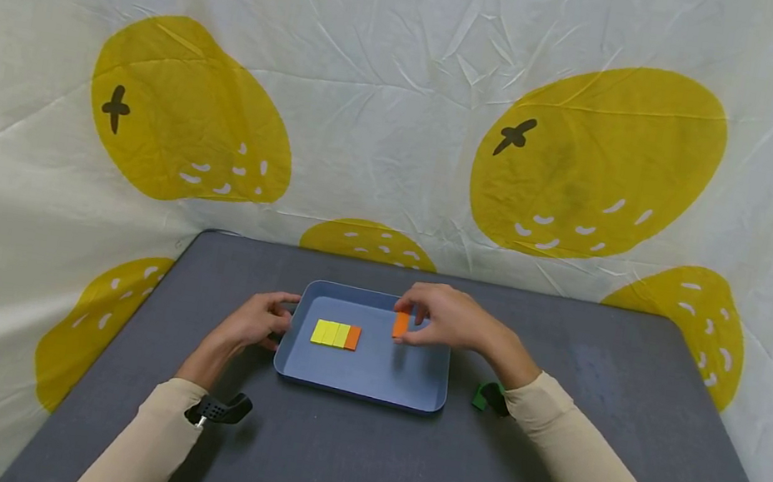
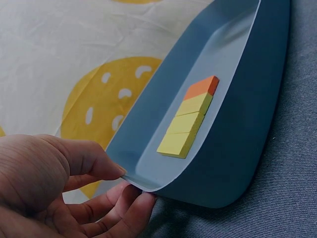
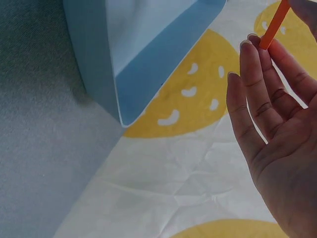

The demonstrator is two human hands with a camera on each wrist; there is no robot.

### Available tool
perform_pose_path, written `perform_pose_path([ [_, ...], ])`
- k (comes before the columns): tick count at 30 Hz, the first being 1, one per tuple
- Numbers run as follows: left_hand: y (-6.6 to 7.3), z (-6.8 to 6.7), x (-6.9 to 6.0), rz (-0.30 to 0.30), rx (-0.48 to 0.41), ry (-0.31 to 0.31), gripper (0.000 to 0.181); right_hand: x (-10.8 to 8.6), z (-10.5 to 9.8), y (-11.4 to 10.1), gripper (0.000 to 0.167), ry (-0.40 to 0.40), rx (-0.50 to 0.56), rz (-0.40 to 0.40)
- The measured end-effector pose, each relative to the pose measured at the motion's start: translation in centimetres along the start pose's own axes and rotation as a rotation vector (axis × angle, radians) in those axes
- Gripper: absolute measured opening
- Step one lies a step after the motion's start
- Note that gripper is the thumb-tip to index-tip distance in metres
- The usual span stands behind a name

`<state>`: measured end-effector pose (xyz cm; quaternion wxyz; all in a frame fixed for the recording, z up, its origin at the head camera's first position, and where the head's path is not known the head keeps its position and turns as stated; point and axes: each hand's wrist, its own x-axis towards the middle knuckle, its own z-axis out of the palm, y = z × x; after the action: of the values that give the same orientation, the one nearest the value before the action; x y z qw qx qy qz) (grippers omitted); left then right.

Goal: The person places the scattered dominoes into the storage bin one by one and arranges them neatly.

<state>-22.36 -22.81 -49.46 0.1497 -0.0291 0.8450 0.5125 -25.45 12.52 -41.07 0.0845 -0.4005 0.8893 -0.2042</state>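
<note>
A blue tray (image 1: 364, 385) lies on the dark table. My left hand (image 1: 257, 320) pinches its left rim; in the left wrist view the thumb and fingers of that hand (image 2: 74, 183) hold the tray's edge (image 2: 237, 163). Inside, three yellow blocks (image 1: 330, 333) and one orange block (image 1: 352, 338) stand side by side in a row. Above the tray's right part, my right hand (image 1: 450, 318) pinches another orange block (image 1: 401, 325) between thumb and fingertips. The right wrist view shows this orange block (image 3: 275, 27) edge-on in the right hand (image 3: 282, 114).
A green piece (image 1: 480, 397) lies on the table (image 1: 350, 471) right of the tray, partly hidden by the black band on my right wrist. Behind the table hangs a white cloth (image 1: 387, 140) with yellow shapes.
</note>
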Motion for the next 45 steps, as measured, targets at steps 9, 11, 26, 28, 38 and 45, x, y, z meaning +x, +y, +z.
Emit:
perform_pose_path([
  [9,0.0,-0.1,-0.1,0.008,-0.005,-0.005,0.057,1.9,0.7,-0.6,0.040,-0.047,0.038,-0.043],
  [11,0.0,-0.1,-0.1,0.005,-0.003,-0.005,0.057,2.3,1.0,-0.6,0.040,-0.060,0.032,-0.047],
  [26,0.0,-0.1,-0.1,0.004,-0.005,-0.005,0.057,4.8,2.8,-0.8,0.043,-0.119,0.051,-0.002],
  [28,0.0,-0.1,-0.1,0.004,-0.004,-0.004,0.057,5.2,3.1,-0.7,0.045,-0.123,0.041,0.023],
  [38,0.1,-0.1,-0.1,0.008,-0.003,-0.007,0.056,6.5,4.3,-1.4,0.047,-0.160,-0.041,0.149],
  [45,0.3,-0.1,-0.1,-0.007,0.000,-0.004,0.056,6.9,4.9,-1.5,0.042,-0.162,-0.100,0.195],
])
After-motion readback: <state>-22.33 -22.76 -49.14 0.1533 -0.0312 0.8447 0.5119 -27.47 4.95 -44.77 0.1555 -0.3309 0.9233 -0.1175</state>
